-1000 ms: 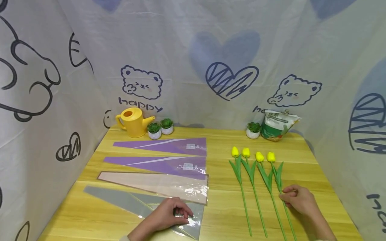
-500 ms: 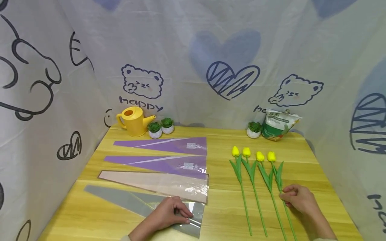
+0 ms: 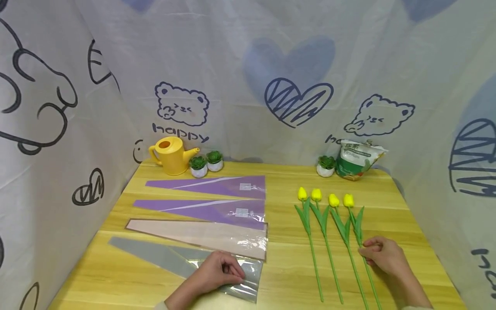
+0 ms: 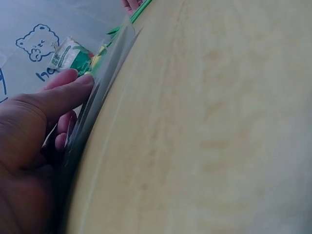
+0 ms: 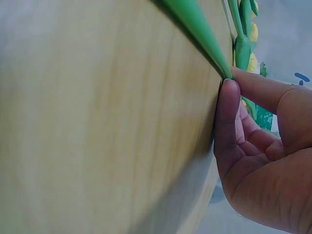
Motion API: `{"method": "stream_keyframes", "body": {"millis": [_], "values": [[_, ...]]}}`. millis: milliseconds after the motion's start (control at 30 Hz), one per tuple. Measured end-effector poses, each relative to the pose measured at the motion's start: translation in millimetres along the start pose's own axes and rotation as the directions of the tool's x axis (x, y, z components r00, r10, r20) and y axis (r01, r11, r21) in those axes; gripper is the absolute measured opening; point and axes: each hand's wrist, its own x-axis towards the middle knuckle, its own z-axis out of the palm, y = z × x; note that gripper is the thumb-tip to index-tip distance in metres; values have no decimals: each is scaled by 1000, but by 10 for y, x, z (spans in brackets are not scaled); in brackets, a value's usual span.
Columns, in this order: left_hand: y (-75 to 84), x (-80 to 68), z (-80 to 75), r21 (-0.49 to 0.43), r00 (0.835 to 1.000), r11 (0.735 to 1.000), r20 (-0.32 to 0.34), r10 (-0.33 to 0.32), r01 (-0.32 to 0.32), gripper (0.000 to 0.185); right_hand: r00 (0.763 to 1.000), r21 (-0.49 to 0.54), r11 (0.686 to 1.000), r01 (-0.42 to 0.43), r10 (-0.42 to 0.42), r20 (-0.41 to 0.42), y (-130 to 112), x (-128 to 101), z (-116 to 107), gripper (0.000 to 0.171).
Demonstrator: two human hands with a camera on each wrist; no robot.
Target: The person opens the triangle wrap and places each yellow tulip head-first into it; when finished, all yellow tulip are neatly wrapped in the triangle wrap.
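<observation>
On the left, the left hand (image 3: 218,272) has pulled back slightly over the last second; its fingers now bunch at the wide end of the grey flower sleeve (image 3: 182,263), nearest of 4 flat sleeves on the worktop (image 3: 286,258). The left wrist view shows the thumb (image 4: 63,95) pressed along the sleeve's clear edge, which lifts a little off the wood. This looks like an attempt to part the sleeve's layers, barely begun. On the right, the right hand (image 3: 383,256) has not moved: thumb and forefinger pinch the stem of the rightmost yellow tulip (image 3: 358,234), last of 4 lying in a row. Whether the sleeve mouth has opened cannot be told. The left fingertips are hidden under the hand, and both wrist views are close and blurred.
</observation>
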Motion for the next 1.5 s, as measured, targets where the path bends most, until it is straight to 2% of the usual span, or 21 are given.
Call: {"method": "stream_keyframes", "body": {"millis": [467,733,1033,1500], "values": [[36,-8,13,-99,997,993,-39,-71,67,17,1000,19,1000,15,-15,-11,20,-24,19,34],[9,-5,38,-123,986,986,-114,-124,110,17,1000,17,1000,14,-14,-2,17,-33,18,33],[-3,17,89,-241,984,970,-159,-83,43,18,1000,39,999,-5,5,-1,-5,-39,13,30],[0,83,144,-284,981,959,-180,-64,10,13,999,67,997,-38,37,8,6,-11,23,30]]}}
